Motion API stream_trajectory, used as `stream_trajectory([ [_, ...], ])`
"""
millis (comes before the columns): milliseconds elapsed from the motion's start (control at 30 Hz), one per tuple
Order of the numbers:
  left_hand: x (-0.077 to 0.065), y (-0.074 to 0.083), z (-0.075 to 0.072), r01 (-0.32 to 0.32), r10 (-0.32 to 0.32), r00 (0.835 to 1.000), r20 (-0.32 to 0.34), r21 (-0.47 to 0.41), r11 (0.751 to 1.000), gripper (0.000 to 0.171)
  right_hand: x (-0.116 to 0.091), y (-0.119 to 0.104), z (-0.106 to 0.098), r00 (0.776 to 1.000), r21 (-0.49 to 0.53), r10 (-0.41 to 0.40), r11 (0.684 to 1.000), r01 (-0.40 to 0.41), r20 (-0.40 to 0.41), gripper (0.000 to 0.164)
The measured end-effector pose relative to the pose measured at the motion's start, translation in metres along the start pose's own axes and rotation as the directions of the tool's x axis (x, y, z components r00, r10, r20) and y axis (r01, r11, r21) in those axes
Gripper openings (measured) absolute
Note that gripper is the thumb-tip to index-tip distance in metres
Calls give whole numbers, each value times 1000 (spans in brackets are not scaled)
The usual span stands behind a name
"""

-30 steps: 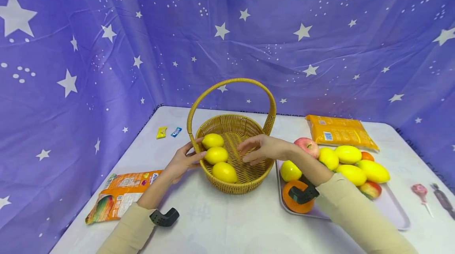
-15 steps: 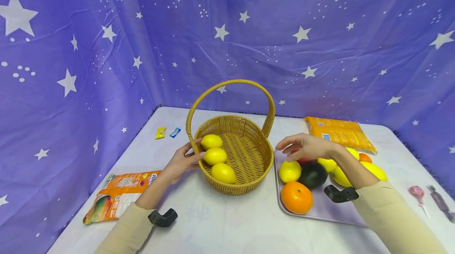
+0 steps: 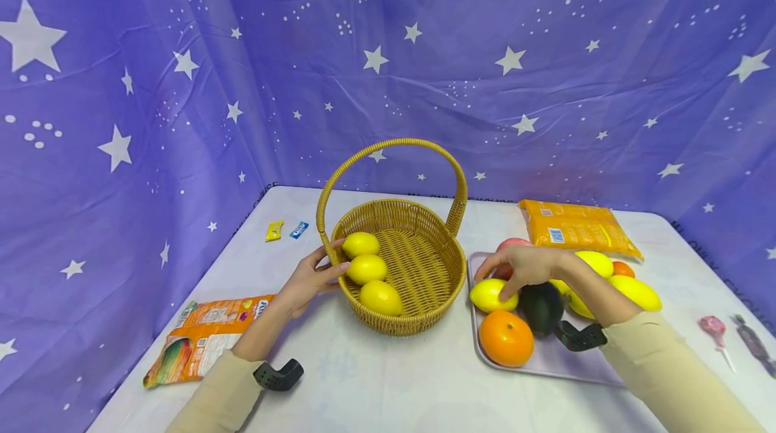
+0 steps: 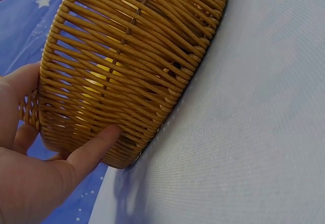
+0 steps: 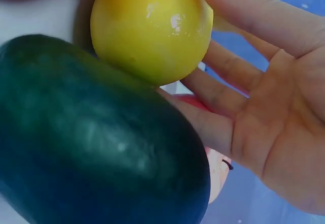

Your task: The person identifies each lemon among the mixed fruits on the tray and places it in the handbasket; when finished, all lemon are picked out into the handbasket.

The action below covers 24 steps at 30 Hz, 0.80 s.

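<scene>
A yellow wicker basket (image 3: 403, 325) with a tall handle stands mid-table, three lemons (image 3: 380, 297) along its left inside. My left hand (image 3: 306, 285) grips its left rim by the handle's base; in the left wrist view a finger lies along the woven outer wall. Over the lilac tray (image 3: 570, 369) my right hand (image 3: 526, 264) holds another lemon (image 3: 488, 295) at the tray's left side, thumb on one side and fingers on the other. The right wrist view shows this lemon (image 5: 152, 31) against a dark green oval fruit (image 5: 101, 132). The hand partly hides an apple (image 3: 512, 243).
An orange (image 3: 506, 339) sits at the tray's front left corner, more yellow fruit (image 3: 636, 291) to the right. Orange packages lie behind the tray (image 3: 578, 227) and at left (image 3: 206, 339). Small wrapped candies (image 3: 275, 231) and a lollipop (image 3: 713, 328) lie on the table.
My right hand has moved right from above the basket to the tray and lowered onto a lemon there, which shifted slightly. The left hand stays on the basket rim.
</scene>
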<state>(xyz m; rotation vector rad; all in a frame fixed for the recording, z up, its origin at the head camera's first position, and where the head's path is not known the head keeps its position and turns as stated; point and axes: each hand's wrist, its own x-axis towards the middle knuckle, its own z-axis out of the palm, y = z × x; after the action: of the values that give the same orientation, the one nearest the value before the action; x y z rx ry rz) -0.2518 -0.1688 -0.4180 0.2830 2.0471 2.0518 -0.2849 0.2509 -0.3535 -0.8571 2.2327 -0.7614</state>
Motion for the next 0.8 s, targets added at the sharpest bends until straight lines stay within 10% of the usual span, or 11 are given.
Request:
stream_trajectory([
  [433,0,-1,0,10,-10,1000,-9,11,1000,61,2,-4,1,999,-123,-13,992,9,-32,41],
  [800,0,1,0,10,-10,1000,-11,10,1000,61,-19,-10,-24,984,109,-80,989,98,-159,48],
])
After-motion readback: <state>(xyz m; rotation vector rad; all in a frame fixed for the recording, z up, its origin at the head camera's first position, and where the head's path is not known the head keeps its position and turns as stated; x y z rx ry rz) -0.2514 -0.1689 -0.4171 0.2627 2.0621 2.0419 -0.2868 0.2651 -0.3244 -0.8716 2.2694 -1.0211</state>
